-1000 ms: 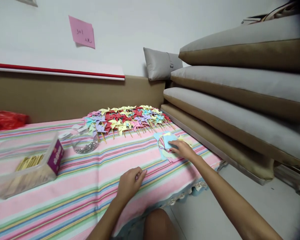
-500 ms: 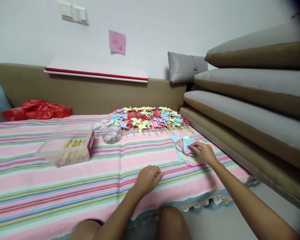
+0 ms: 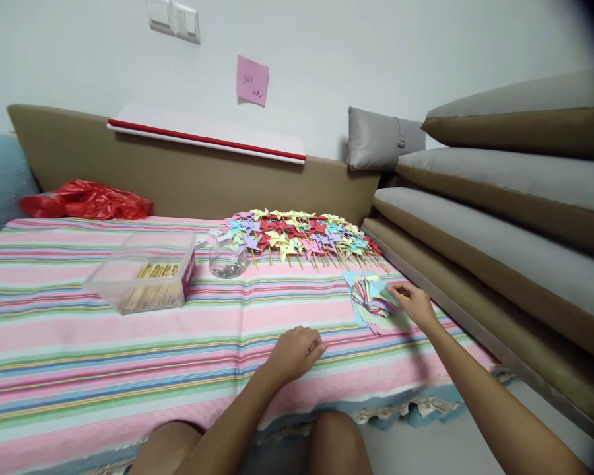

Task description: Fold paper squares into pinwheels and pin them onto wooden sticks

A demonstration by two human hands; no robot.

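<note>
My right hand (image 3: 412,301) reaches out to a stack of coloured paper squares (image 3: 373,302) on the striped cloth and pinches the edge of the top sheets, which curl up under my fingers. My left hand (image 3: 297,351) rests on the cloth near the front edge, fingers curled in loosely with nothing visible in them. Beyond the paper lies a spread of several finished paper pinwheels on sticks (image 3: 301,236).
A clear plastic box of wooden sticks (image 3: 146,278) and a small clear jar of pins (image 3: 226,261) stand left of the pinwheels. A red plastic bag (image 3: 86,201) lies at the back left. Stacked cushions (image 3: 499,198) rise at the right. My knees show below the table edge (image 3: 336,415).
The view has swung left and up. My right hand slid to the right edge of the paper stack and lifted the top sheets. The left hand stayed where it was.
</note>
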